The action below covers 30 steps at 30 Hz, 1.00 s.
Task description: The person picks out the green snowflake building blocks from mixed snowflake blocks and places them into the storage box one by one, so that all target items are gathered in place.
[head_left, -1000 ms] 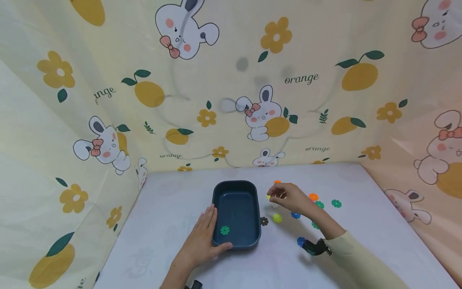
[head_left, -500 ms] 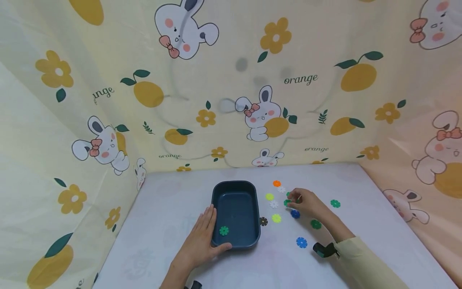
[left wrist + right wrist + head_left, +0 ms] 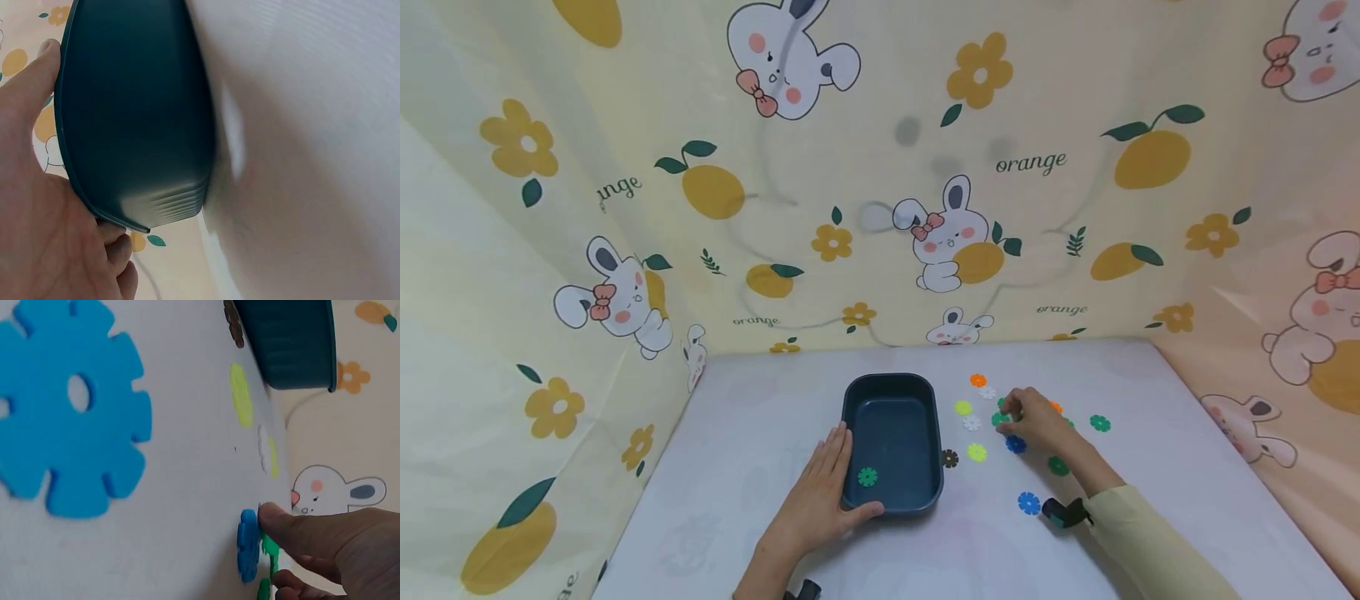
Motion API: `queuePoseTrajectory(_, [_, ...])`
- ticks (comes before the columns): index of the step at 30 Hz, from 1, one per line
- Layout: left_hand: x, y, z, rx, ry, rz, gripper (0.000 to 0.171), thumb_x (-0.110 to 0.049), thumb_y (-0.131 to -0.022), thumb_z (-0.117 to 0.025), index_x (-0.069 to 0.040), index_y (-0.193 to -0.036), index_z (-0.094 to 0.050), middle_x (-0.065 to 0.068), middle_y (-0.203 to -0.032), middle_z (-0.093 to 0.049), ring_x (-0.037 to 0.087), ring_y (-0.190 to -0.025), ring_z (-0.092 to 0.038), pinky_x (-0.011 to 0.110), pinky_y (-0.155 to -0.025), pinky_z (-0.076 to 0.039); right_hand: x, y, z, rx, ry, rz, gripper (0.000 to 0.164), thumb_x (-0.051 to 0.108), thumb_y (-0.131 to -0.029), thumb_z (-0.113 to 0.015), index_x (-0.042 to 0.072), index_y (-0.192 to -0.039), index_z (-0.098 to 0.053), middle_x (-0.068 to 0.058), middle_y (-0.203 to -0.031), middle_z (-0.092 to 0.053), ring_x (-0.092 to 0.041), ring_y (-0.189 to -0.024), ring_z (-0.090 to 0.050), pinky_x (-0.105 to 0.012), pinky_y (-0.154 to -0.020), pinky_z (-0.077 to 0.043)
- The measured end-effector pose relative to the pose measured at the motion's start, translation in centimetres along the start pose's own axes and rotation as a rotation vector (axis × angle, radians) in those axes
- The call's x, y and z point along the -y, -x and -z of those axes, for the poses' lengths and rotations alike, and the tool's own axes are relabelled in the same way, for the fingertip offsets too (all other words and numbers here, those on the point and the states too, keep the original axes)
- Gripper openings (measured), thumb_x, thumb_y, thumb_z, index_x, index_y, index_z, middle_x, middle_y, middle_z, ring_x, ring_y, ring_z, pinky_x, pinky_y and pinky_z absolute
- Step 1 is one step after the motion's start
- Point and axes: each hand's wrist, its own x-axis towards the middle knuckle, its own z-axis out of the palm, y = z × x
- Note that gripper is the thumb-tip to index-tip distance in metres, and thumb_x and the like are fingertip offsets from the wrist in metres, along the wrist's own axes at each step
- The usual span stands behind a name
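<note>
A dark blue rectangular tray [image 3: 891,508] stands on the table with one green notched disc [image 3: 867,477] inside. My left hand [image 3: 820,500] rests along its left side, fingers straight and thumb over the near rim; the left wrist view shows the palm against the tray wall. To the right of the tray, my right hand [image 3: 1036,421] pinches at a green notched disc [image 3: 270,545] between thumb and fingertips, low over the table. A blue disc [image 3: 1016,444] lies just in front of that hand, and another green one [image 3: 264,589] shows under the fingers.
Several notched discs lie around the right hand: orange [image 3: 977,380], white [image 3: 972,423], yellow [image 3: 977,452], brown [image 3: 951,458] beside the tray, blue [image 3: 1029,503] near the wrist, green [image 3: 1100,423] farther right. A printed cloth [image 3: 880,275] encloses the table [image 3: 760,417].
My right hand has moved right from beside the tray to the green disc, fingertips now on it, and has barely shifted over the last half second. The left hand stays on the tray.
</note>
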Motion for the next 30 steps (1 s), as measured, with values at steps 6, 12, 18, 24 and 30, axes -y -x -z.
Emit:
queuePoseTrajectory(6, [0.0,0.0,0.1,0.003,-0.001,0.003,0.121,-0.079,-0.091,-0.064,-0.006,-0.173,-0.012,0.007,-0.182,-0.004,0.024,-0.168,-0.005,0.048,-0.135,-0.013,0.7,-0.1,-0.2,-0.006,-0.043,0.030,0.023,0.008,-0.093,-0.082,0.008,-0.108,-0.063,-0.007,-0.101,-0.065,-0.024,-0.090,-0.058,-0.037,-0.078,-0.055])
queuePoseTrajectory(12, [0.0,-0.2,0.1,0.004,0.001,0.000,0.121,-0.079,-0.092,-0.064,-0.006,-0.173,-0.011,0.007,-0.182,-0.003,0.023,-0.168,-0.004,0.047,-0.136,-0.013,2.4,-0.1,0.4,-0.035,-0.086,0.097,0.012,0.001,-0.097,-0.075,0.010,-0.104,-0.071,-0.004,-0.100,-0.070,-0.023,-0.091,-0.064,-0.039,-0.083,-0.059])
queuePoseTrajectory(18, [0.1,-0.1,0.1,0.004,0.008,0.001,0.121,-0.078,-0.092,-0.066,-0.005,-0.173,-0.012,0.008,-0.181,-0.003,0.023,-0.168,-0.004,0.048,-0.136,-0.012,5.2,0.0,0.7,-0.060,-0.180,0.203,0.012,0.002,-0.096,-0.079,0.009,-0.105,-0.075,-0.003,-0.098,-0.074,-0.020,-0.091,-0.069,-0.037,-0.088,-0.064])
queuePoseTrajectory(24, [0.1,-0.1,0.0,0.008,0.011,0.005,0.121,-0.078,-0.092,-0.066,-0.006,-0.173,-0.012,0.007,-0.182,-0.003,0.024,-0.168,-0.003,0.048,-0.136,-0.011,8.4,0.3,0.3,-0.038,-0.284,0.250,0.012,0.005,-0.096,-0.081,0.011,-0.105,-0.077,-0.001,-0.097,-0.075,-0.019,-0.090,-0.072,-0.031,-0.085,-0.066])
queuePoseTrajectory(30, [0.1,-0.1,0.1,0.020,0.017,0.008,0.121,-0.077,-0.093,-0.066,-0.006,-0.173,-0.009,0.007,-0.181,-0.002,0.023,-0.168,-0.003,0.048,-0.136,-0.012,11.1,0.5,-0.8,0.058,-0.368,0.340,0.011,0.006,-0.097,-0.080,0.009,-0.107,-0.078,-0.003,-0.097,-0.076,-0.026,-0.092,-0.073,-0.028,-0.086,-0.064])
